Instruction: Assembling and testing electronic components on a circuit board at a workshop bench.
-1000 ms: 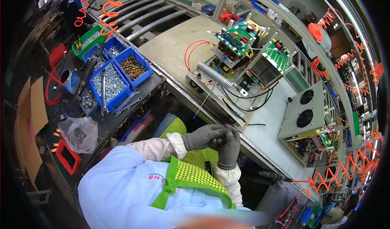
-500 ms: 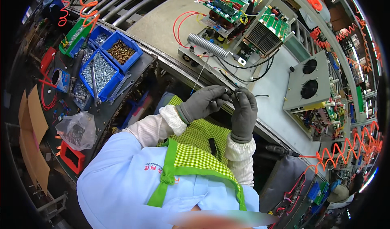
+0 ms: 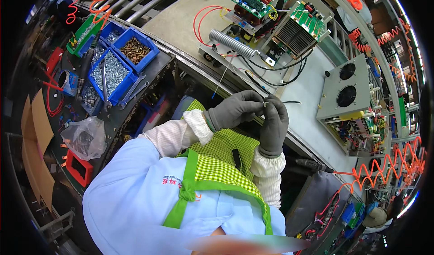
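My left hand (image 3: pixel 236 111) and my right hand (image 3: pixel 274 125), both in grey gloves, meet at the near edge of the bench. Thumb and fingers of each are pinched together. A small pale piece (image 3: pixel 266 104) shows at the fingertips, too small to name. Black cables (image 3: pixel 296 79) loop down toward the fingers from the assembly; whether one is held is hidden. Just beyond lies a coiled grey metal spring-like part (image 3: pixel 233 43) on a metal plate. Behind it stand green circuit boards (image 3: pixel 308 22) with a finned heat sink (image 3: pixel 294 39).
At left, blue bins (image 3: pixel 108 76) hold nuts and brass-coloured screws, with wrenches (image 3: pixel 134 92) beside them. A plastic bag (image 3: pixel 85 137) and a red frame (image 3: pixel 79 168) lie nearer. At right stand a panel with two fans (image 3: pixel 346 84) and a screwdriver (image 3: pixel 314 165) on an orange coiled hose.
My left hand has shifted slightly right and up, closer to the right hand. The right hand has moved slightly, and both stay pinched together. The view has shifted a little.
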A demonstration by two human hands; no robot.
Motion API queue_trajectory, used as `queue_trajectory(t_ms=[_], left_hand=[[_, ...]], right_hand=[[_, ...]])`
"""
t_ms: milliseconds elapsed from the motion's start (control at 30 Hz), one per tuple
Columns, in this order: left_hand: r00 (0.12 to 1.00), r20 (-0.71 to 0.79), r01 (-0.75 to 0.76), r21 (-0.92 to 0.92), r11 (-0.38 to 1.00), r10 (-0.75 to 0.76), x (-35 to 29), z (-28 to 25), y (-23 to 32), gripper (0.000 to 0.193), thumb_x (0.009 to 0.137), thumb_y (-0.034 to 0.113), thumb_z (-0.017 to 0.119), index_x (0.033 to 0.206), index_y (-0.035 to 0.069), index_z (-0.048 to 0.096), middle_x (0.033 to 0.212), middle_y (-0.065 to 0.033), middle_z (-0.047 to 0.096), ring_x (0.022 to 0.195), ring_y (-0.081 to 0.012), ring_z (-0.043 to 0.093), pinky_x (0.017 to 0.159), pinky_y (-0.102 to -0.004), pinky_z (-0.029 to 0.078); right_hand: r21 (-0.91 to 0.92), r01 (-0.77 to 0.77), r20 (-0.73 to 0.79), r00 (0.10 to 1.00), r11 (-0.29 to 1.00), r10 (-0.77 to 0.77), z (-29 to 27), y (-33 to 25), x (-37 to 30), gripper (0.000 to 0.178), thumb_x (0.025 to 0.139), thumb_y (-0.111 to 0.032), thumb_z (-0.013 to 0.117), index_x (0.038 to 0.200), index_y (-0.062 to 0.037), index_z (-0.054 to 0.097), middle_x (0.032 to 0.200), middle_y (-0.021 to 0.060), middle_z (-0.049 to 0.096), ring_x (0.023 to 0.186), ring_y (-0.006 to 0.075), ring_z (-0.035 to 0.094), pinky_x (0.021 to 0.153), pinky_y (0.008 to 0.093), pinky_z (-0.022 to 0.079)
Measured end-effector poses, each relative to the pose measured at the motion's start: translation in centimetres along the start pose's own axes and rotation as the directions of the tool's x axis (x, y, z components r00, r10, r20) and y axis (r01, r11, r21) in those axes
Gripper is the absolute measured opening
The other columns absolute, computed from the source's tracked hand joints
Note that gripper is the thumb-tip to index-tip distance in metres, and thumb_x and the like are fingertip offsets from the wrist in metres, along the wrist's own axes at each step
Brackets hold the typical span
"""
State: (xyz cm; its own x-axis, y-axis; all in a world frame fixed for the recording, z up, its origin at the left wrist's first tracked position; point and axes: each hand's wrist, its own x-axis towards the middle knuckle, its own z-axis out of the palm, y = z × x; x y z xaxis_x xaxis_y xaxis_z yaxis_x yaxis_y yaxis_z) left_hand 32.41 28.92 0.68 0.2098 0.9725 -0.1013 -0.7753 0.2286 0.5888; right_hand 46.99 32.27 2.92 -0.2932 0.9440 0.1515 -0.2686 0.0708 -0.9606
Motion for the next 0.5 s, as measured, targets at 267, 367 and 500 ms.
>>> queue_trajectory(t_ms=[267,367,500], left_hand=[[0.994,0.032,-0.112,0.351,0.930,0.108,0.0,0.4,-0.6,0.022,0.087,0.016,0.066,0.105,0.006,0.058,0.086,0.0008,0.059,0.078,-0.0057,0.057,0.065,-0.0188,0.045],[0.994,0.011,-0.105,0.299,0.948,0.106,0.3,0.8,-1.1,0.022,0.088,0.017,0.064,0.106,0.005,0.057,0.088,0.0003,0.061,0.078,-0.0055,0.057,0.065,-0.0185,0.045],[0.988,-0.023,-0.131,0.365,0.922,0.150,0.7,0.9,-1.6,0.023,0.090,0.019,0.062,0.107,0.005,0.058,0.086,0.0002,0.061,0.076,-0.0053,0.057,0.063,-0.0176,0.044]], right_hand=[[-0.144,0.013,-0.021,1.000,0.989,-0.016,-1.4,0.5,-0.5,0.014,0.088,-0.009,0.060,0.097,0.0010,0.059,0.095,0.0043,0.059,0.084,0.0101,0.053,0.076,0.0232,0.044],[-0.158,0.010,-0.008,1.000,0.987,-0.012,-1.8,0.2,-0.7,0.013,0.088,-0.009,0.060,0.097,0.0006,0.059,0.095,0.0044,0.059,0.082,0.0105,0.053,0.076,0.0233,0.044],[-0.244,0.198,-0.085,0.971,0.949,-0.224,-1.5,2.2,-1.5,0.017,0.092,-0.011,0.058,0.103,0.0011,0.061,0.102,0.0058,0.061,0.087,0.0116,0.056,0.081,0.0262,0.046]])
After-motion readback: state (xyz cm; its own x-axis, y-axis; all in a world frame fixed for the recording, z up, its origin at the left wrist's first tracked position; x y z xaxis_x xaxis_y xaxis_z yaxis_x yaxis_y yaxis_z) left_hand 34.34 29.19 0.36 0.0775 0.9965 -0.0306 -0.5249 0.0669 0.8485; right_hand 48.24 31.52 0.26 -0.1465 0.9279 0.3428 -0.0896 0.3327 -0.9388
